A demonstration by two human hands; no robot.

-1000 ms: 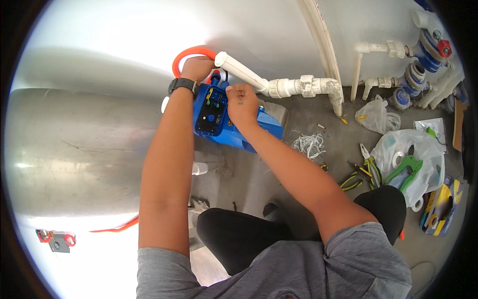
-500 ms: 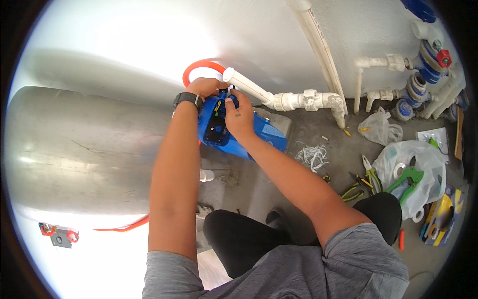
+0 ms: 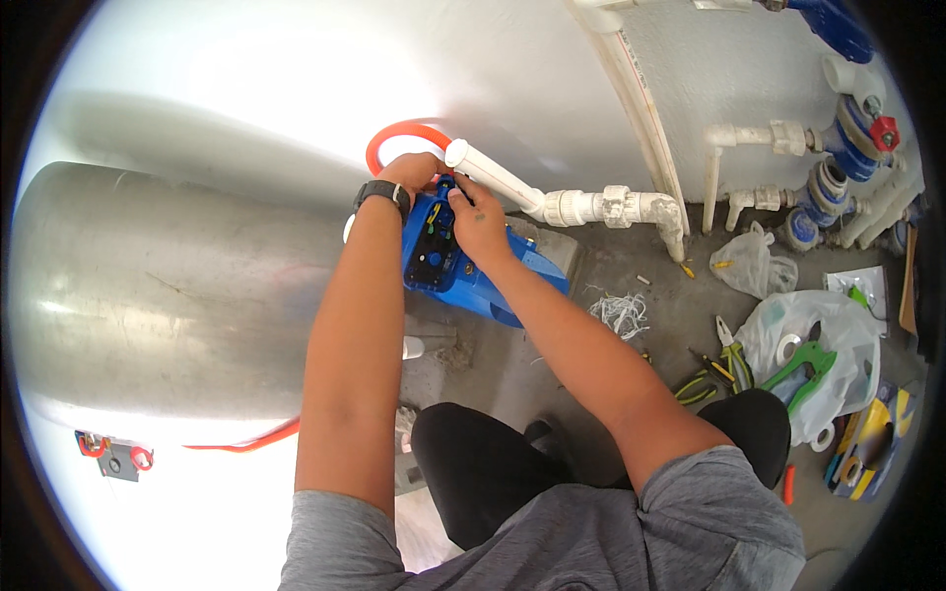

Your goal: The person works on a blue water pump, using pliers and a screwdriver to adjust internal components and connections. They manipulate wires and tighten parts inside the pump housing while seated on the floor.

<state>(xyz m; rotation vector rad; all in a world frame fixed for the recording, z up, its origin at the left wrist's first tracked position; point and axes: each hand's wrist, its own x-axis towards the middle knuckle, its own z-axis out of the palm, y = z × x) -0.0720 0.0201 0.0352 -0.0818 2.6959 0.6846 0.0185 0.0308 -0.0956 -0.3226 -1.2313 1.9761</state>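
Head view shows left hand (image 3: 418,171) and right hand (image 3: 481,227) at blue machine (image 3: 465,288); their grip I cannot tell; white wall pipe (image 3: 642,110) has unreadable print.

We can read no texts, numbers or signs; we spot a thin line of reddish print along the tall white pipe (image 3: 641,94), too small to make out; we see a pale label-like patch (image 3: 541,264) on the blue motor unit (image 3: 471,288), lettering undecipherable; we note the yellow-and-blue box (image 3: 861,433), its printing likewise too small.
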